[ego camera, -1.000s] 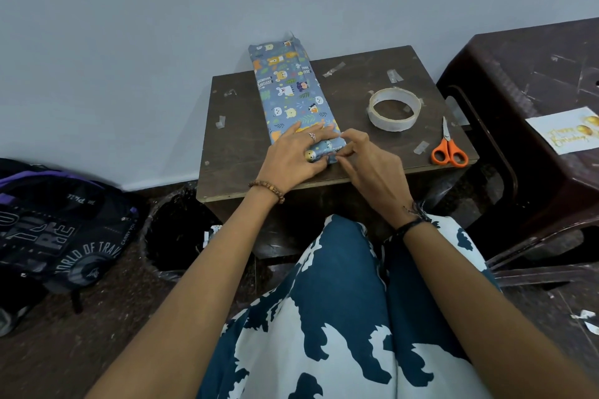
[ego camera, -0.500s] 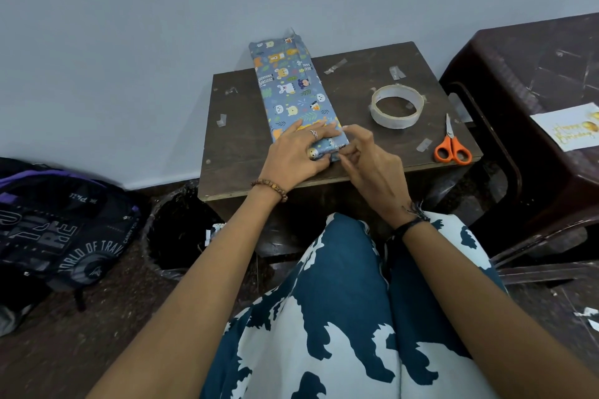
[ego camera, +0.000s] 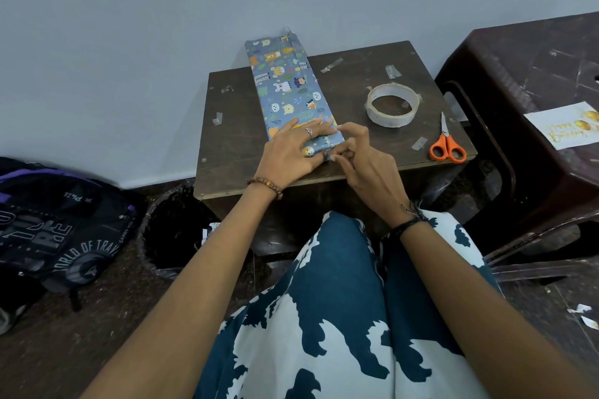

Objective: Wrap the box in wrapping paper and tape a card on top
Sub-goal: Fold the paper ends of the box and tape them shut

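Left hand (ego camera: 288, 152) lies flat, fingers straight, pressing the near end of the wrapped box (ego camera: 289, 92) at frame centre on the table (ego camera: 233, 126). Right hand (ego camera: 363, 159), fingers curled, pinches the end flap. Risk: flap springs open if pressure lifts before taping. Tape (ego camera: 393, 104) lies right of the box; card (ego camera: 565, 125) far right, well apart.

Wrapped box (ego camera: 288, 87): blue, cartoon-animal print. Scissors (ego camera: 447, 147): orange handles. Bench (ego camera: 233, 139): dark brown. Card (ego camera: 565, 125): white, gold lettering.
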Available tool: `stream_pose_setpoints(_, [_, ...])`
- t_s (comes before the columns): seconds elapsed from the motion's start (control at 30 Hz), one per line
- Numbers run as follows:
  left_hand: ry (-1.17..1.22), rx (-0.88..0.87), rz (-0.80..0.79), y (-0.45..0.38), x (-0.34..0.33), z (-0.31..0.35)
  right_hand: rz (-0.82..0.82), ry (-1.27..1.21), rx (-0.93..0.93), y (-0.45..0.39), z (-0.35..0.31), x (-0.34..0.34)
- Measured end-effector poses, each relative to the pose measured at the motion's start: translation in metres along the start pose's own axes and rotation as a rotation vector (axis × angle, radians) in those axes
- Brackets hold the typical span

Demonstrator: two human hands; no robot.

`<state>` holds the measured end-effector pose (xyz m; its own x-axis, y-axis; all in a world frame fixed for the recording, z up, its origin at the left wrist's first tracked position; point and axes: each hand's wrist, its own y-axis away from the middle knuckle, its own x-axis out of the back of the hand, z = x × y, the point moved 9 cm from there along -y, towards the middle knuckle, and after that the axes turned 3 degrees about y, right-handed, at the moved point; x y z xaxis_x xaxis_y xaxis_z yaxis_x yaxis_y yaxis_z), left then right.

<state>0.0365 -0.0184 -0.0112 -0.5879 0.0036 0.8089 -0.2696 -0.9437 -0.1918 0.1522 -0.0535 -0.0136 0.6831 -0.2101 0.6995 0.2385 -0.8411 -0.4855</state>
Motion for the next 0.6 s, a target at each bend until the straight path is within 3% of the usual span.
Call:
stream_pose_setpoints(0.43, [0.009,-0.057,0.022,0.000,-0.001,0.004,0.052,0.127,-0.057,0.000,0.002,-0.004])
stream_pose_setpoints(0.6, [0.023,-0.071,0.048,0.002,0.000,0.006,0.149,0.241,-0.035,-0.001,-0.002,0.000])
